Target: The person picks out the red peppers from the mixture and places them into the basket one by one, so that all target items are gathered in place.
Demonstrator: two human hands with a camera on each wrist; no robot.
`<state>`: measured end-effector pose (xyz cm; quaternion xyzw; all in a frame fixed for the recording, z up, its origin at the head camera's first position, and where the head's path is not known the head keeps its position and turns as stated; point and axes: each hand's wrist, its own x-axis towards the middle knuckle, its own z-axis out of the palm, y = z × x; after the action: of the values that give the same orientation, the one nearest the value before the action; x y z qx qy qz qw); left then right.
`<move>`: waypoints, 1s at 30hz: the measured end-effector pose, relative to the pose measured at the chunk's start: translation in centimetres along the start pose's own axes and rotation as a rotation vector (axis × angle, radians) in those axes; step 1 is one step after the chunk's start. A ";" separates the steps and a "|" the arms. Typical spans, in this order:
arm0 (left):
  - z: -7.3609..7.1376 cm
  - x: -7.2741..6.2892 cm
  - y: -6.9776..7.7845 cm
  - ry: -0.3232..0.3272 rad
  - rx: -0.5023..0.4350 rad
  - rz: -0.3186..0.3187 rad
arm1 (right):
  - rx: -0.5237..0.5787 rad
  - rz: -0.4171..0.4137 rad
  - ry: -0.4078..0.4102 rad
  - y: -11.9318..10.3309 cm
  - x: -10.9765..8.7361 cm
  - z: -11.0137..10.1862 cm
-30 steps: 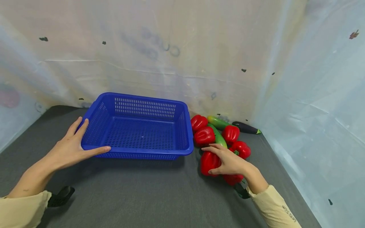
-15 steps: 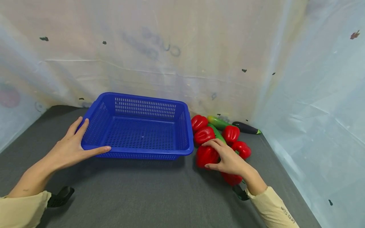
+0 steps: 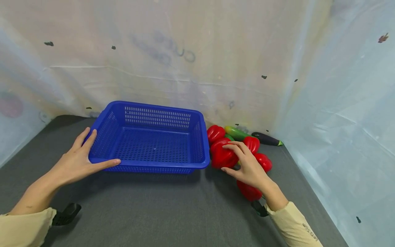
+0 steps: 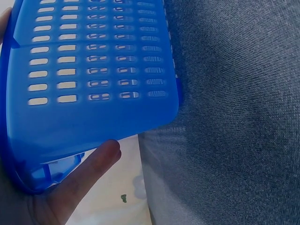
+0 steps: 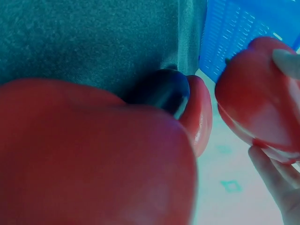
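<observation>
My left hand [image 3: 77, 157] rests on the front left corner of a blue plastic basket [image 3: 148, 164], its thumb along the front rim and straight fingers at the left side. In the left wrist view a finger [image 4: 91, 173] touches the slotted wall beside the corner. With my right hand [image 3: 248, 168] I hold a red bell pepper [image 3: 223, 156] between thumb and fingers, just right of the basket. The right wrist view shows that pepper [image 5: 258, 93] raised, fingertips on opposite sides. Below my right wrist lies another red bell pepper [image 3: 249, 190].
Around the held pepper are more red bell peppers [image 3: 215, 133], partly hidden cucumbers [image 3: 237, 132] and, at the back, an eggplant [image 3: 266, 138]. Dark grey cloth [image 3: 148, 209] covers the table. Pale plastic sheeting [image 3: 191, 61] rises behind and at the sides.
My right hand has taken the red bell pepper up and away from the front edge, so it now covers part of the pepper and cucumber behind. The left hand and basket have not moved.
</observation>
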<state>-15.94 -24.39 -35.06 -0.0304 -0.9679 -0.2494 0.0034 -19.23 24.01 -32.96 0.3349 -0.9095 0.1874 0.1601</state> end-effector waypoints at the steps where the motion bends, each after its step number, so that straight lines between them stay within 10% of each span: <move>1: 0.0 0.0 0.0 0.001 0.001 0.001 | -0.004 -0.006 0.012 0.0 0.0 0.0; 30: -0.3 -0.4 0.7 -0.014 0.024 -0.014 | -0.047 -0.152 0.240 -1.5 4.2 -1.2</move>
<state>-15.49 -23.94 -34.50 -0.0254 -0.9710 -0.2377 -0.0048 -21.02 21.17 -29.78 0.3742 -0.8599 0.1922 0.2892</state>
